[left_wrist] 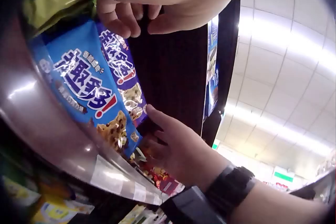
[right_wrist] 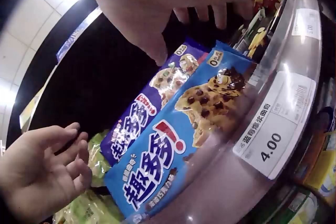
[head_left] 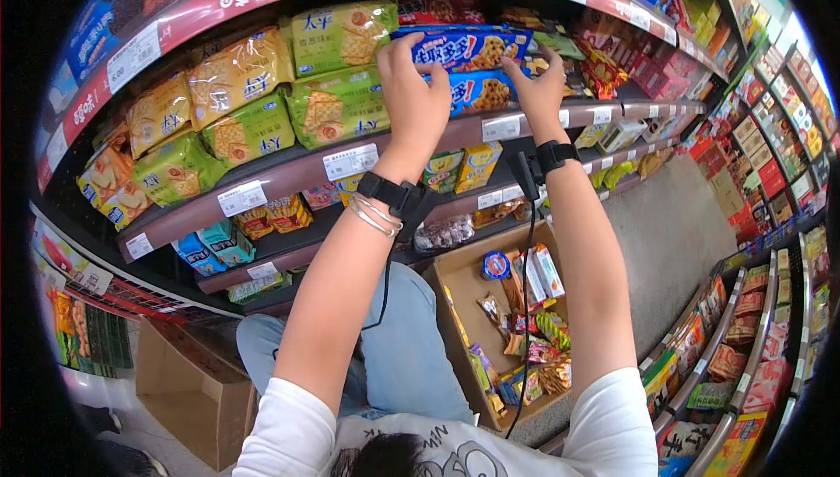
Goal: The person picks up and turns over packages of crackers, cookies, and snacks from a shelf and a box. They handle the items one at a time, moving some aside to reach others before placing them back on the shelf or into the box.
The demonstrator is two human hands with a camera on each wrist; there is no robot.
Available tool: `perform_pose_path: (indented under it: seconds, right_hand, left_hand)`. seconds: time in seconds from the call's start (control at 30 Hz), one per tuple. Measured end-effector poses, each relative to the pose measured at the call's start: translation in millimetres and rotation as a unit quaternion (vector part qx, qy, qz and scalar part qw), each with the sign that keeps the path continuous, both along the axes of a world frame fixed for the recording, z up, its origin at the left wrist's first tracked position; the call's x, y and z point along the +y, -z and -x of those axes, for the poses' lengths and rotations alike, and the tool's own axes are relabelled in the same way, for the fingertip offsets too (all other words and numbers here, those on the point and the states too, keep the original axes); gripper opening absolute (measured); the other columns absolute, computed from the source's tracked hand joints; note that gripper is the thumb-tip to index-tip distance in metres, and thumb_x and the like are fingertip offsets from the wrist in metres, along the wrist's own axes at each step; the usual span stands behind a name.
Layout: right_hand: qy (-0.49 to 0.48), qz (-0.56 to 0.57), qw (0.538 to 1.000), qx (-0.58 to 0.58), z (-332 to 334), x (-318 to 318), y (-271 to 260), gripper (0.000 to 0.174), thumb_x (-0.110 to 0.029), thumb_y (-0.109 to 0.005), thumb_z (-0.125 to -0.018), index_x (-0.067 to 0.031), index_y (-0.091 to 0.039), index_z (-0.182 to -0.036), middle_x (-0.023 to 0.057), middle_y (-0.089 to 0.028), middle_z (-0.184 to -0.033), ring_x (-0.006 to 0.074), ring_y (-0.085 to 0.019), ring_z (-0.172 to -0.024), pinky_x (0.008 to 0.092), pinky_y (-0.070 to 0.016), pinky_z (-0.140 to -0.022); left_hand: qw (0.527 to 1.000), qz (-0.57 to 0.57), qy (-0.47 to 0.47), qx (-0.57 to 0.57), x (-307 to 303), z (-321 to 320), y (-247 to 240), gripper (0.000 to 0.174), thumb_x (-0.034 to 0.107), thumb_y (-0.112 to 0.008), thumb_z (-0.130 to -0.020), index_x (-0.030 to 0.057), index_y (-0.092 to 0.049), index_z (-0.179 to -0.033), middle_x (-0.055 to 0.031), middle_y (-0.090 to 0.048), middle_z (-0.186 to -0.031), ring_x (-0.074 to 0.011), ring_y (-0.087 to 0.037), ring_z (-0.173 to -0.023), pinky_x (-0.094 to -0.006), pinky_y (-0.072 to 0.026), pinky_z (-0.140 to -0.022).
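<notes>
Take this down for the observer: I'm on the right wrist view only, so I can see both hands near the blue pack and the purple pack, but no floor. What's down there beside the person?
Observer: An open carton with assorted snacks in it.
Operator: The left hand is cut off at the wrist for me. Is anything worn there?
Observer: Yes, the head view shows a black strap round it.
Operator: And what's stacked outside my picture?
Observer: In the head view, yellow packs lie over green packs, to the left of the blue pack.
</notes>
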State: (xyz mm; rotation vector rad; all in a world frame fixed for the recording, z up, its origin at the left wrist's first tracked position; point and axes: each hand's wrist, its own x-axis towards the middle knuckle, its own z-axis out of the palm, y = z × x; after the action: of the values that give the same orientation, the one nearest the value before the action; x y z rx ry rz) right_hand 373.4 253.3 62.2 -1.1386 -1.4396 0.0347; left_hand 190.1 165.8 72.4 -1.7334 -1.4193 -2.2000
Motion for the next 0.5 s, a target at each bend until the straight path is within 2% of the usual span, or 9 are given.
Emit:
perform_pose_path:
  seconds: [0.07,0.13,0.23,0.27,0.3,0.37,0.43,0.47,0.5]
  right_hand:
    - [0.033,-0.029,0.999,0.02,-1,-17,5,0.064,-0.031,-0.081,-0.07,0.004,-0.052,-0.115,0.0205,-0.055,-0.113,0.0328,-0.054,-0.102,0.0402,-0.0434,-0.089]
    - [0.028,-0.075,0.995,0.054,-8,-31,16,0.049,-0.024,-0.079,-0.074,0.0004,-0.055,-0.109,0.0162,-0.056,-0.107,0.0294,-0.054,-0.096,0.0384,-0.0431,-0.085]
    - [-0.026,-0.04,0.981,0.189,-20,-65,37,0.037,-0.021,-0.075,-0.078,-0.002,-0.058,-0.104,0.0096,-0.061,-0.101,0.0208,-0.059,-0.089,0.0363,-0.0446,-0.081]
    - [-0.025,-0.024,0.976,0.217,-25,-78,47,0.033,-0.022,-0.075,-0.079,-0.0036,-0.059,-0.101,0.0049,-0.063,-0.096,0.0163,-0.061,-0.086,0.0338,-0.0457,-0.079]
    - [-0.012,0.004,0.975,0.223,-31,-94,59,0.026,-0.018,-0.073,-0.081,-0.0043,-0.059,-0.099,0.0022,-0.063,-0.09,0.0126,-0.06,-0.084,0.0273,-0.046,-0.075]
    - [-0.082,-0.002,0.953,0.291,-44,-121,91,0.019,-0.012,-0.07,-0.084,-0.0036,-0.059,-0.097,0.0008,-0.062,-0.086,0.0087,-0.058,-0.081,0.0223,-0.0456,-0.072]
    - [-0.033,0.059,0.952,0.298,-61,-148,131,0.013,-0.009,-0.068,-0.086,-0.0017,-0.06,-0.092,0.0002,-0.061,-0.086,0.0056,-0.057,-0.08,0.0204,-0.0458,-0.071]
    - [-0.023,0.091,0.95,0.297,-69,-162,152,0.012,-0.009,-0.068,-0.086,-0.0018,-0.06,-0.091,0.0003,-0.061,-0.086,0.0054,-0.056,-0.079,0.0201,-0.0457,-0.07]
    - [-0.014,0.121,0.948,0.296,-78,-175,175,0.012,-0.009,-0.069,-0.086,-0.0019,-0.06,-0.09,0.0003,-0.061,-0.085,0.0052,-0.056,-0.079,0.0199,-0.0456,-0.069]
  left_hand:
    - [1.0,-0.006,0.016,0.014,-1,-2,0,0.033,0.005,-0.062,-0.082,0.0017,-0.053,-0.114,-0.0109,-0.062,-0.104,-0.0152,-0.061,-0.07,-0.0294,-0.049,-0.066]
    - [0.998,0.016,0.056,-0.036,-12,-13,-1,0.031,0.005,-0.062,-0.081,0.0007,-0.052,-0.111,-0.0112,-0.061,-0.1,-0.0168,-0.06,-0.068,-0.0312,-0.049,-0.066]
    - [0.992,0.054,0.089,-0.074,-20,-31,17,0.031,0.006,-0.062,-0.081,0.0003,-0.052,-0.11,-0.0107,-0.062,-0.098,-0.0156,-0.06,-0.067,-0.0302,-0.0487,-0.065]
    - [0.988,0.079,0.101,-0.082,-24,-38,26,0.031,0.007,-0.062,-0.082,0.0005,-0.052,-0.111,-0.0103,-0.062,-0.098,-0.0141,-0.06,-0.069,-0.0294,-0.0487,-0.065]
    - [0.984,0.106,0.113,-0.089,-28,-45,36,0.031,0.008,-0.062,-0.083,0.0007,-0.052,-0.111,-0.0098,-0.063,-0.099,-0.0125,-0.06,-0.07,-0.0285,-0.0487,-0.065]
    - [0.977,0.133,0.145,-0.08,-35,-62,68,0.028,0.008,-0.062,-0.084,0.0017,-0.053,-0.11,-0.0091,-0.063,-0.099,-0.0124,-0.06,-0.07,-0.028,-0.0485,-0.064]
    - [0.974,0.148,0.161,-0.06,-46,-83,103,0.027,0.008,-0.062,-0.084,0.0026,-0.053,-0.109,-0.0085,-0.063,-0.099,-0.0125,-0.06,-0.07,-0.0279,-0.0485,-0.063]
    - [0.963,0.193,0.175,-0.061,-60,-95,116,0.025,0.003,-0.06,-0.082,0.0021,-0.054,-0.106,-0.0115,-0.061,-0.097,-0.0187,-0.062,-0.071,-0.0297,-0.0496,-0.065]
    - [0.949,0.231,0.204,-0.061,-65,-105,141,0.024,0.005,-0.061,-0.082,0.0024,-0.055,-0.105,-0.0121,-0.061,-0.096,-0.0203,-0.062,-0.072,-0.0314,-0.0498,-0.065]
